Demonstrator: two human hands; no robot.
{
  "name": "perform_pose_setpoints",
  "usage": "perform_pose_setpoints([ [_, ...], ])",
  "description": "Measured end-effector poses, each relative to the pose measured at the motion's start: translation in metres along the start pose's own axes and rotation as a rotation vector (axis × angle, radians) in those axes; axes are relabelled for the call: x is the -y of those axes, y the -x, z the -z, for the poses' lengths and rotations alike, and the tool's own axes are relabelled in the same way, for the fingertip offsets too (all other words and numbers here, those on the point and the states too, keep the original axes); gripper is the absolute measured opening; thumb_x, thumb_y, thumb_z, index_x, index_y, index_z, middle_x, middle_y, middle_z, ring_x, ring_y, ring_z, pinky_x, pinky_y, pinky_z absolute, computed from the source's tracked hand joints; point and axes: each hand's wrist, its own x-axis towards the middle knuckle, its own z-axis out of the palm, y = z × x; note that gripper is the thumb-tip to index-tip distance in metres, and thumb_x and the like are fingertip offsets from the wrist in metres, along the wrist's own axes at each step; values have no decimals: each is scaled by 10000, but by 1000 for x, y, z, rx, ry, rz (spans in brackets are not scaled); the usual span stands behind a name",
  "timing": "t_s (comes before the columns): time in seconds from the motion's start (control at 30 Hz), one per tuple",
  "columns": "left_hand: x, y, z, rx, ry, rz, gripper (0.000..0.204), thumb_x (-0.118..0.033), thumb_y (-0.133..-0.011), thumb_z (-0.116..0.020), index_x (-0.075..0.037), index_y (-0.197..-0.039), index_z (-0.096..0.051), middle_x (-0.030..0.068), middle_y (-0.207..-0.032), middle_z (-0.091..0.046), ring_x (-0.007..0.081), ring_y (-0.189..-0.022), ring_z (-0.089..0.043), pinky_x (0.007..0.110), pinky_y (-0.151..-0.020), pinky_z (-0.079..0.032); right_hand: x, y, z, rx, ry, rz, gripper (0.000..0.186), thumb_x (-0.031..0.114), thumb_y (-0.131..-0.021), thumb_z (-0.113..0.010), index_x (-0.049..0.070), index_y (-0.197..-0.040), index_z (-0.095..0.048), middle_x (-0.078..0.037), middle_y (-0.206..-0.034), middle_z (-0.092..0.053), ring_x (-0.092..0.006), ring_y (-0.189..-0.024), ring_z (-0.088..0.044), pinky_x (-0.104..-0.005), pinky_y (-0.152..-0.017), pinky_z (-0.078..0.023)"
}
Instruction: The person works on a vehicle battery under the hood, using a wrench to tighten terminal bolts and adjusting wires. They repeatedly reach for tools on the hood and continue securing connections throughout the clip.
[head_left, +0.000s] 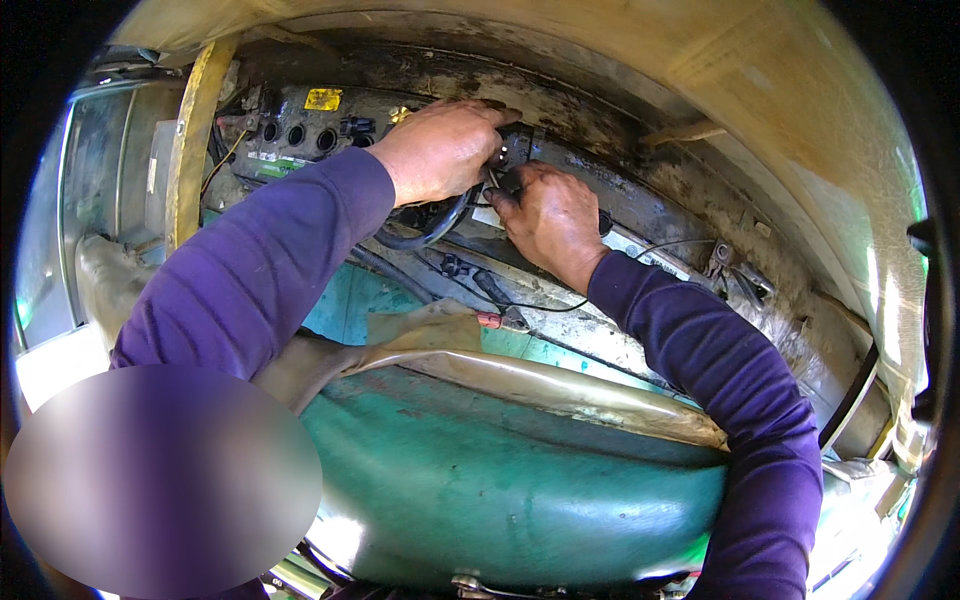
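Note:
My left hand (440,145) reaches over a dark, grimy battery-like case (345,105), palm down with fingers bent round something I cannot make out. Close to its right, my right hand (555,220) is closed, thumb and index finger pinched on a thin piece mostly hidden by the fingers. A thick black cable (430,235) curves out below the left hand. On the case's left part are several round openings (297,135), a black knob-like fitting (357,127) and a yellow label (323,99). The fingertips' contact point is hidden between the hands.
A green padded cover (520,480) with a tan flap (560,385) lies in front. A thin black wire (560,308), a black connector (490,285) and a red-ended piece (488,320) lie below the hands. A yellow post (200,140) stands left; a tan sheet (740,60) arches overhead.

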Motion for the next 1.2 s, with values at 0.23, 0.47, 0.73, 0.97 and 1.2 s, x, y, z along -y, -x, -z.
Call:
perform_pose_setpoints([
  [0.23,5,4,2,-58,-7,-59,192,-138,-873,-679,18,-962,-746,108,-1524,-530,368,-1267,-593,437,-1082,-469,0,5,-2,-21,-22,-3,356,366,-931,-668,11,-962,-679,-203,-983,-710,-399,-940,-700,-499,-820,-564],
  [0.47,2,3,9,117,154,47,122,-88,-799,-726,9,-869,-703,105,-1555,-505,361,-1284,-580,421,-1080,-476,-10,5,-11,-125,122,315,198,245,-872,-677,48,-897,-684,-154,-891,-681,-350,-862,-700,-471,-769,-566],
  [0.73,2,-1,15,193,223,106,223,-106,-766,-808,34,-901,-699,195,-1282,-648,375,-1063,-662,451,-931,-520,-18,1,-3,-77,228,348,189,184,-811,-689,39,-932,-681,-158,-932,-694,-349,-928,-704,-473,-790,-575],
  [0.97,-2,-2,18,225,306,196,155,-109,-765,-774,27,-792,-704,217,-1466,-558,402,-1077,-670,442,-943,-521,-18,-9,11,1,147,191,240,221,-863,-677,25,-1002,-688,-183,-1023,-700,-368,-990,-702,-478,-815,-586],
  [1.2,5,0,17,184,247,108,153,-129,-777,-748,16,-785,-701,198,-1457,-569,397,-1083,-673,438,-936,-530,-11,-6,7,23,110,209,267,270,-907,-631,23,-976,-706,-191,-1003,-707,-384,-949,-713,-505,-819,-580],
])
